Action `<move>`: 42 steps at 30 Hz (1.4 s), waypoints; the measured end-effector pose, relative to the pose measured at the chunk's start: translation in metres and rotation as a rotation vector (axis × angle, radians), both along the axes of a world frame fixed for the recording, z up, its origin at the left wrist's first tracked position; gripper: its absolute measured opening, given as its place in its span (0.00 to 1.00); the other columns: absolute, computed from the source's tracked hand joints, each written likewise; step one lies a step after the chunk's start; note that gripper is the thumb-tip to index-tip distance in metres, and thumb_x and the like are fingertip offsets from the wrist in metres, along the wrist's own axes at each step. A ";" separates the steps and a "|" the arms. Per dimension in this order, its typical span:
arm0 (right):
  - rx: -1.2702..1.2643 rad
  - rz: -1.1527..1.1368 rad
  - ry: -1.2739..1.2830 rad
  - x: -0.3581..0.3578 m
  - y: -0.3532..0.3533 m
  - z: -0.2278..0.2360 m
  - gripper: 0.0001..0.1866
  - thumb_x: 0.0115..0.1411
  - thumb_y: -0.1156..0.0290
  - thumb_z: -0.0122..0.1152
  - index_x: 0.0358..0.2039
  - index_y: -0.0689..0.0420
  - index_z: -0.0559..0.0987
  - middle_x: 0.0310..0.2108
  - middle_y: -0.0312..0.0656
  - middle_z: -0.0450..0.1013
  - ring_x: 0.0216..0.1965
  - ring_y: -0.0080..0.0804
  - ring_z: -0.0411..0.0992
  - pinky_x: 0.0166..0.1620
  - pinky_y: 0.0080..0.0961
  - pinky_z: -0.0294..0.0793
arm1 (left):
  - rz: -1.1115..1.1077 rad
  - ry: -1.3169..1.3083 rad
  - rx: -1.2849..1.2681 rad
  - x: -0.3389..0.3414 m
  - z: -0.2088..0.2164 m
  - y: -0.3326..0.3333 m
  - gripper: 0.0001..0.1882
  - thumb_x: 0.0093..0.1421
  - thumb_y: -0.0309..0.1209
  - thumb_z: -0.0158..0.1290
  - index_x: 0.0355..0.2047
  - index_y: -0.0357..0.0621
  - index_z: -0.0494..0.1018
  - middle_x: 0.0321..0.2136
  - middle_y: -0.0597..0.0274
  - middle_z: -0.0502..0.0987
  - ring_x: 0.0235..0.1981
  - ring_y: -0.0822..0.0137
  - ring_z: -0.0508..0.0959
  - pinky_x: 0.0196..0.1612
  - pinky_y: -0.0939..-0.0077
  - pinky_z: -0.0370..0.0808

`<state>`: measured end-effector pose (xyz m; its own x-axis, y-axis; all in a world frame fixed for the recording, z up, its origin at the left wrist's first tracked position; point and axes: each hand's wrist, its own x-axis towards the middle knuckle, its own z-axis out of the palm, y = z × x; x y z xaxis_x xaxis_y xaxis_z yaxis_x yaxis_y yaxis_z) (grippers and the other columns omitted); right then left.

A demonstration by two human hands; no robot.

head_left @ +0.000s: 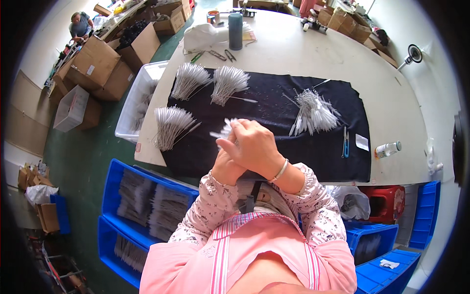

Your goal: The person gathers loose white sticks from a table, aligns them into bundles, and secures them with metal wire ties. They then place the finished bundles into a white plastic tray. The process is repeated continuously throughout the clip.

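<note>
My hands are together over the near part of a black cloth (pixel 274 110). Closed round a bunch of thin white-bristled brushes (pixel 223 130) is my left hand (pixel 226 165), partly hidden by the other one. Over the bunch lies my right hand (pixel 256 146), its fingers bent against the brushes. Three fanned bundles of similar wire-stemmed brushes lie on the left: a far-left bundle (pixel 190 81), one beside it (pixel 229 83) and a nearer one (pixel 172 125). A looser heap of brushes (pixel 316 115) lies on the right side of the cloth.
Blue-handled snips (pixel 345 143) and a white paper slip (pixel 362 142) lie at the cloth's right; a glass bottle (pixel 387 149) lies beyond. A dark cylinder (pixel 235 32) stands at the back. Blue crates (pixel 111 188) of brushes flank me. A person (pixel 81 25) sits far left.
</note>
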<state>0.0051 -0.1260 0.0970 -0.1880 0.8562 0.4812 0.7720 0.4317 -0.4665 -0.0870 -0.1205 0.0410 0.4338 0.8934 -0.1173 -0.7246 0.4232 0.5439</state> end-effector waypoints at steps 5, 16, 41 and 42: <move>-0.239 0.092 -0.234 -0.001 0.033 -0.028 0.25 0.52 0.49 0.58 0.26 0.65 0.79 0.25 0.52 0.75 0.29 0.47 0.76 0.35 0.36 0.75 | 0.077 0.327 0.196 0.012 -0.025 0.018 0.17 0.60 0.32 0.51 0.49 0.40 0.69 0.44 0.64 0.74 0.47 0.71 0.73 0.49 0.77 0.71; -0.482 0.228 -0.388 -0.022 0.070 -0.027 0.34 0.50 0.40 0.54 0.18 0.65 0.80 0.19 0.55 0.74 0.26 0.50 0.75 0.35 0.38 0.74 | 0.151 1.032 0.587 -0.005 -0.058 0.038 0.18 0.60 0.32 0.51 0.50 0.44 0.69 0.46 0.64 0.74 0.49 0.72 0.72 0.52 0.77 0.70; -0.353 0.281 -0.162 -0.016 0.049 -0.043 0.24 0.54 0.49 0.56 0.31 0.61 0.80 0.19 0.51 0.74 0.25 0.48 0.75 0.30 0.36 0.73 | 0.310 0.237 0.299 0.023 -0.110 0.005 0.10 0.60 0.34 0.50 0.43 0.55 0.70 0.43 0.64 0.74 0.42 0.70 0.76 0.46 0.73 0.75; -0.343 0.283 -0.139 -0.011 0.043 -0.043 0.24 0.54 0.49 0.57 0.35 0.61 0.80 0.20 0.51 0.74 0.26 0.48 0.76 0.31 0.35 0.74 | 0.232 0.006 0.126 0.023 -0.101 0.004 0.10 0.59 0.34 0.52 0.42 0.53 0.71 0.40 0.65 0.75 0.40 0.69 0.76 0.44 0.72 0.76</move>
